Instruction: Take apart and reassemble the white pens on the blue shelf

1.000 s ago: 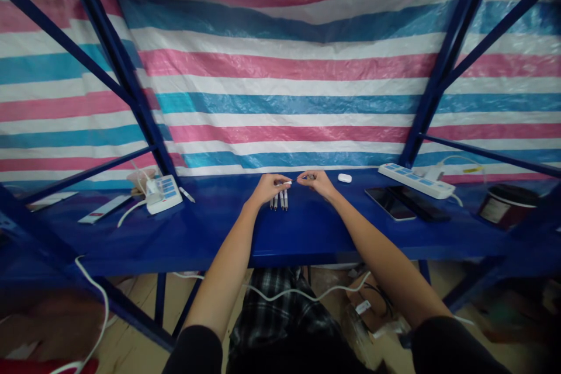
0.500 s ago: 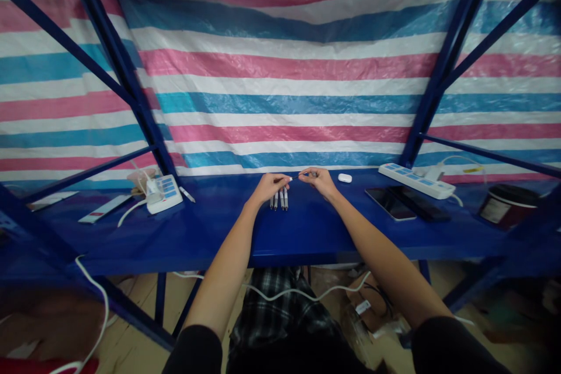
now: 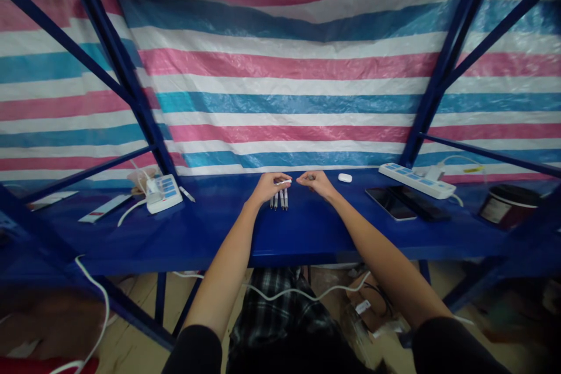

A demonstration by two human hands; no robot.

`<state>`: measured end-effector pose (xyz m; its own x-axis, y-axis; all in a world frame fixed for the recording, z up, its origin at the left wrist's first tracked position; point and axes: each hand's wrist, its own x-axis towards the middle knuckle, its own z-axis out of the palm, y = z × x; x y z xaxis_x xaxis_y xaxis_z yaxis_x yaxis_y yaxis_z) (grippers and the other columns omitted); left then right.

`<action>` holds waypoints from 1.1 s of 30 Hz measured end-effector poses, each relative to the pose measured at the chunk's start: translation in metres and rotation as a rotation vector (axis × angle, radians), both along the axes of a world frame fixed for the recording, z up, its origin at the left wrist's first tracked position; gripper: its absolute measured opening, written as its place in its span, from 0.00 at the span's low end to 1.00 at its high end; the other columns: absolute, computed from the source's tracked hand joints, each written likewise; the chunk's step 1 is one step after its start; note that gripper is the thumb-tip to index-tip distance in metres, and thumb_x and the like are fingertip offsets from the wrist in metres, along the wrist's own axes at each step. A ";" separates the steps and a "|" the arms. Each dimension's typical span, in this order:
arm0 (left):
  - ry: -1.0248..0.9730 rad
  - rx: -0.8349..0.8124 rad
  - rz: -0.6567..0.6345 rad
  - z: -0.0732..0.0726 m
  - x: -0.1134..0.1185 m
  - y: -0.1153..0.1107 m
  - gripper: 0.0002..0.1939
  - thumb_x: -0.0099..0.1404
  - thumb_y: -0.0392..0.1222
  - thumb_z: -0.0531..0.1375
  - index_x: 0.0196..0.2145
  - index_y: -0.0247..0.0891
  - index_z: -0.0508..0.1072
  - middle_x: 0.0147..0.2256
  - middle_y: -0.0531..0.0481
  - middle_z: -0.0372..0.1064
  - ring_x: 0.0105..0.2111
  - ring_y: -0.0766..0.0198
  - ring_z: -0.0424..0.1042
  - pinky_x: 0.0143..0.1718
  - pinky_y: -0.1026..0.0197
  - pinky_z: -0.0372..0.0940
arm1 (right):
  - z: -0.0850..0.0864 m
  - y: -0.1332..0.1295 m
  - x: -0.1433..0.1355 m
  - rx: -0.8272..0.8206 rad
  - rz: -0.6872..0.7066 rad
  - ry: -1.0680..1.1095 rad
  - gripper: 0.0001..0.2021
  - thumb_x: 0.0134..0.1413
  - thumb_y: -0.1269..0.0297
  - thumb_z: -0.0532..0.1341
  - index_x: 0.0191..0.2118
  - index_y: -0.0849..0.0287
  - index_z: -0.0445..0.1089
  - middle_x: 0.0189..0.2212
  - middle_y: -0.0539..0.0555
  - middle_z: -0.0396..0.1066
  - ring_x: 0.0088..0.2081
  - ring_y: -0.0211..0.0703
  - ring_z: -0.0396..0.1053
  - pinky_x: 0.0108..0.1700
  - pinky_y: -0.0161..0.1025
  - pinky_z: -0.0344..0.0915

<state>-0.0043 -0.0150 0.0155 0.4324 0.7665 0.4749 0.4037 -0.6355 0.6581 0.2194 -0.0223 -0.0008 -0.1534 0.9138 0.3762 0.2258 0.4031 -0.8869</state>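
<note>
Several slim grey-white pens (image 3: pixel 281 199) lie side by side on the blue table (image 3: pixel 307 234), pointing toward me. My left hand (image 3: pixel 268 187) is just above and left of them, its thumb and fingers pinched on a small white pen part (image 3: pixel 284 182). To the right, my right hand (image 3: pixel 318 183) is closed around a small dark grey piece (image 3: pixel 311 177), mostly hidden by the fingers. A narrow gap separates the fingertips of the two hands.
A white earbud case (image 3: pixel 345 177) sits right of my hands. Further right are phones (image 3: pixel 390 203), a power strip (image 3: pixel 416 181) and a dark tub (image 3: pixel 508 205). On the left are another power strip (image 3: pixel 165 193) and a white marker (image 3: pixel 187 194).
The thin dark piece that spanned between my fingertips no longer shows there. My fingertips have parted slightly, and more of the white part shows in my left hand.
</note>
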 end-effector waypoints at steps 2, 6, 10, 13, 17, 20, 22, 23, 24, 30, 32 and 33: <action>0.022 0.018 0.040 0.000 0.000 0.000 0.15 0.60 0.46 0.67 0.43 0.36 0.82 0.40 0.45 0.81 0.39 0.57 0.77 0.44 0.58 0.68 | -0.001 0.003 -0.001 0.006 0.018 -0.005 0.23 0.41 0.44 0.71 0.34 0.61 0.77 0.17 0.46 0.61 0.21 0.36 0.55 0.25 0.36 0.50; 0.025 0.059 0.112 -0.001 -0.001 0.003 0.12 0.61 0.43 0.67 0.41 0.37 0.83 0.41 0.45 0.81 0.41 0.56 0.77 0.46 0.58 0.68 | -0.006 0.014 0.005 -0.011 -0.013 0.132 0.24 0.49 0.43 0.64 0.42 0.58 0.73 0.23 0.47 0.64 0.22 0.37 0.58 0.24 0.35 0.53; 0.018 0.092 0.153 -0.004 -0.004 0.007 0.11 0.62 0.42 0.66 0.41 0.38 0.83 0.40 0.46 0.81 0.41 0.57 0.77 0.46 0.58 0.68 | -0.010 0.023 0.017 0.111 -0.088 0.022 0.17 0.53 0.50 0.62 0.40 0.58 0.76 0.29 0.53 0.72 0.28 0.42 0.66 0.32 0.39 0.63; 0.038 0.103 0.160 -0.007 -0.005 0.010 0.11 0.62 0.43 0.65 0.41 0.38 0.83 0.40 0.46 0.81 0.40 0.56 0.77 0.46 0.58 0.67 | -0.011 0.023 0.022 0.217 -0.137 -0.114 0.13 0.51 0.58 0.65 0.41 0.57 0.79 0.37 0.55 0.77 0.40 0.48 0.72 0.46 0.43 0.66; 0.084 0.105 0.168 -0.009 -0.007 0.012 0.11 0.62 0.43 0.65 0.41 0.39 0.83 0.41 0.46 0.81 0.41 0.56 0.77 0.47 0.58 0.67 | -0.011 0.021 0.021 0.180 -0.153 -0.139 0.13 0.46 0.62 0.68 0.40 0.58 0.78 0.34 0.55 0.78 0.38 0.49 0.74 0.45 0.44 0.67; 0.114 0.096 0.171 -0.009 -0.007 0.012 0.11 0.63 0.43 0.65 0.42 0.40 0.83 0.41 0.46 0.81 0.42 0.55 0.77 0.48 0.57 0.67 | -0.010 0.019 0.020 0.195 -0.142 -0.144 0.10 0.45 0.63 0.69 0.36 0.58 0.78 0.34 0.55 0.79 0.38 0.49 0.74 0.45 0.43 0.67; 0.128 0.096 0.173 -0.010 -0.008 0.013 0.11 0.62 0.43 0.65 0.42 0.40 0.83 0.41 0.46 0.81 0.42 0.55 0.77 0.48 0.57 0.67 | -0.009 0.018 0.020 0.217 -0.138 -0.156 0.10 0.45 0.63 0.69 0.36 0.57 0.78 0.36 0.55 0.79 0.39 0.49 0.75 0.46 0.44 0.67; 0.131 0.096 0.172 -0.010 -0.008 0.013 0.12 0.62 0.43 0.65 0.42 0.40 0.83 0.41 0.46 0.81 0.42 0.55 0.77 0.48 0.57 0.67 | -0.009 0.018 0.020 0.222 -0.135 -0.161 0.10 0.45 0.63 0.69 0.37 0.57 0.78 0.36 0.55 0.79 0.39 0.48 0.75 0.46 0.44 0.67; 0.133 0.095 0.169 -0.010 -0.008 0.013 0.11 0.62 0.43 0.65 0.42 0.40 0.83 0.41 0.46 0.81 0.42 0.55 0.77 0.48 0.57 0.67 | -0.009 0.017 0.020 0.223 -0.133 -0.166 0.10 0.46 0.63 0.68 0.37 0.57 0.78 0.36 0.55 0.79 0.38 0.48 0.75 0.46 0.44 0.67; 0.139 0.092 0.151 -0.012 -0.008 0.014 0.12 0.62 0.44 0.65 0.42 0.41 0.83 0.40 0.46 0.81 0.41 0.55 0.77 0.49 0.57 0.67 | -0.009 0.016 0.018 0.212 -0.107 -0.195 0.10 0.46 0.65 0.68 0.37 0.58 0.78 0.33 0.54 0.79 0.36 0.46 0.74 0.43 0.41 0.66; 0.145 0.090 0.158 -0.012 -0.008 0.014 0.12 0.62 0.44 0.65 0.42 0.41 0.83 0.40 0.46 0.81 0.41 0.55 0.77 0.49 0.57 0.67 | -0.009 0.016 0.018 0.221 -0.103 -0.206 0.09 0.46 0.66 0.68 0.37 0.58 0.79 0.34 0.54 0.79 0.36 0.47 0.74 0.43 0.41 0.66; 0.148 0.091 0.158 -0.012 -0.008 0.014 0.12 0.63 0.44 0.65 0.43 0.41 0.83 0.41 0.46 0.81 0.41 0.55 0.77 0.49 0.57 0.67 | -0.009 0.016 0.018 0.223 -0.105 -0.209 0.09 0.46 0.66 0.68 0.37 0.58 0.79 0.34 0.54 0.79 0.36 0.47 0.74 0.44 0.41 0.66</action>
<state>-0.0123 -0.0012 0.0038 0.3800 0.7874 0.4854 0.5909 -0.6104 0.5276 0.2377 -0.0067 -0.0094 -0.1579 0.8272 0.5392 0.4443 0.5472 -0.7094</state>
